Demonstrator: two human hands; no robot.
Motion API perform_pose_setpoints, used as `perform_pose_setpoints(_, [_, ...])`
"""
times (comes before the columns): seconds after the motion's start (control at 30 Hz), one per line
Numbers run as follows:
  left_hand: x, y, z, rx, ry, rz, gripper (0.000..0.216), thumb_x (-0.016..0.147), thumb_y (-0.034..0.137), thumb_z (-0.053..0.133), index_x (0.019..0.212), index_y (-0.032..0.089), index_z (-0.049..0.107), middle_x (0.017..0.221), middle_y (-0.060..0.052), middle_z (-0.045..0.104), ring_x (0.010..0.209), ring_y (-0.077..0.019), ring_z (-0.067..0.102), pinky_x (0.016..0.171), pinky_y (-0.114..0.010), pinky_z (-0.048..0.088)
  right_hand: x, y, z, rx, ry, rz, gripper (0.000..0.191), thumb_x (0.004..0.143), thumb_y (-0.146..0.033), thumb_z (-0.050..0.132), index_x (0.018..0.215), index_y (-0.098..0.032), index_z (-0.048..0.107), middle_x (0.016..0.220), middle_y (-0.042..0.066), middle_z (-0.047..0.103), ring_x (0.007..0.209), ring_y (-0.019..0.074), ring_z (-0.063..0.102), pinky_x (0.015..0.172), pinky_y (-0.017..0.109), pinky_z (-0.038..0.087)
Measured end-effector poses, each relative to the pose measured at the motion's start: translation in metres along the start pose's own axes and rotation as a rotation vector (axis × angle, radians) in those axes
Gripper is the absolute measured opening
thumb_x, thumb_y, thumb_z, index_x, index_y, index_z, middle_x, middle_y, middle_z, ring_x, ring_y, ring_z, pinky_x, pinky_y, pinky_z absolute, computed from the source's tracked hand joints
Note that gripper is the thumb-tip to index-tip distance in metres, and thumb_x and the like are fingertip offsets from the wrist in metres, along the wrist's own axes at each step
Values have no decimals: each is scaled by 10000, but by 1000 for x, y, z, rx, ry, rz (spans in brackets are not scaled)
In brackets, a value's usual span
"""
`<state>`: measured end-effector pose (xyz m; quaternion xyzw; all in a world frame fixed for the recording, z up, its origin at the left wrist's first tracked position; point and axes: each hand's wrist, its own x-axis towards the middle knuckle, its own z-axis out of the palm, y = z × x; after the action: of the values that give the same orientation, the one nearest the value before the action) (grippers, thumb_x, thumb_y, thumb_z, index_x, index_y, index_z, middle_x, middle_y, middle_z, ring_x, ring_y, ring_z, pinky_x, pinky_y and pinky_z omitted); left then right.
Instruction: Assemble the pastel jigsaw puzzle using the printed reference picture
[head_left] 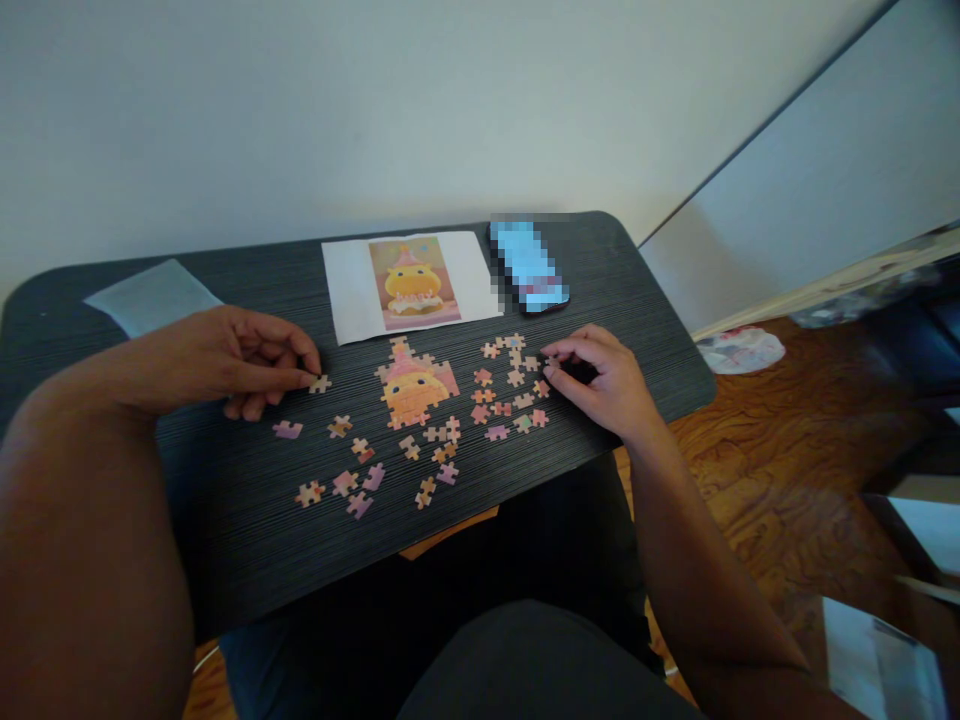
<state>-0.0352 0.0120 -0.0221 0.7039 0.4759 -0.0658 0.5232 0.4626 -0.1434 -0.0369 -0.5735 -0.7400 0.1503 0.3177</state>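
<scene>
My left hand (262,365) is closed in a pinch at the edge of a pale puzzle piece (322,384), left of the partly joined puzzle (411,388). That joined part shows a yellow face with dark eyes and a pink hat. On the right, my right hand (596,375) pinches a small puzzle piece (552,362) between thumb and fingertips, beside a group of loose pieces (501,408). More loose pink, tan and purple pieces (360,480) lie scattered in front, nearer to me. Behind the puzzle is a white sheet (349,290) with a printed picture (412,285) of the yellow character and a cake.
A phone (529,265) with a lit, blurred screen lies right of the sheet. At the back left of the dark table (247,560) is a translucent sleeve (161,295), partly behind my left arm. A wall (375,110) borders the far edge; wooden floor (757,450) shows to the right.
</scene>
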Motion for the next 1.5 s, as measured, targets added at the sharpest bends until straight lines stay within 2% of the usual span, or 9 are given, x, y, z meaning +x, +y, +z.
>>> perform_pose_setpoints(0.2, [0,-2,-1,-26,-5,-50,411,938,610,856,1229,325,805,844,-64,841,612,-214,708,521,-282,562,8,-10,1,-35,-91,21,144,1063,-374,789,1168,-277,809,1086,61,737,1064,278,702,940,462,549])
perform_pose_setpoints(0.37, [0,-6,-2,-26,-8,-41,465,946,622,871,1288,319,781,836,-47,832,605,-204,720,510,-274,561,14,-18,-1,-34,-138,77,93,1050,-347,806,1109,-279,786,1081,55,720,1069,279,691,931,453,541])
perform_pose_setpoints(0.63, [-3,5,1,-38,11,-37,397,930,602,877,1206,327,800,808,-43,825,584,-197,703,501,-274,556,19,-20,-3,-54,-198,78,56,1068,-314,775,1038,-267,780,1012,47,696,985,259,671,891,432,518])
perform_pose_setpoints(0.8, [-3,6,0,-41,-17,-9,407,919,656,852,1176,343,814,822,-60,826,627,-229,733,524,-297,569,21,-21,-4,-18,-179,49,56,1069,-311,789,1086,-277,748,1081,50,712,1044,267,688,932,447,539])
perform_pose_setpoints(0.9, [-4,7,1,-45,13,-14,406,921,690,831,1134,344,825,787,-59,816,586,-226,712,498,-300,552,22,-24,-3,29,-169,62,75,1062,-302,796,1102,-285,735,1125,50,745,1057,264,712,927,445,554])
perform_pose_setpoints(1.07, [-5,13,2,-45,5,-9,353,942,657,818,1093,338,831,784,-64,822,576,-212,705,481,-285,539,24,-25,3,127,-143,108,87,1080,-369,789,1114,-295,758,1078,25,824,961,239,760,886,435,582])
perform_pose_setpoints(1.33, [-7,19,4,-66,11,-18,344,943,621,827,1102,316,812,770,-53,814,571,-207,700,485,-280,539,21,-20,2,114,-135,86,63,1090,-350,774,1078,-296,805,1094,16,857,985,235,790,919,435,595])
perform_pose_setpoints(1.5, [-6,16,3,-49,16,-25,382,948,667,812,1114,323,807,780,-50,819,590,-215,708,498,-295,547,19,-22,1,210,-131,146,90,1078,-376,779,1078,-293,813,1080,18,856,972,233,784,913,430,603])
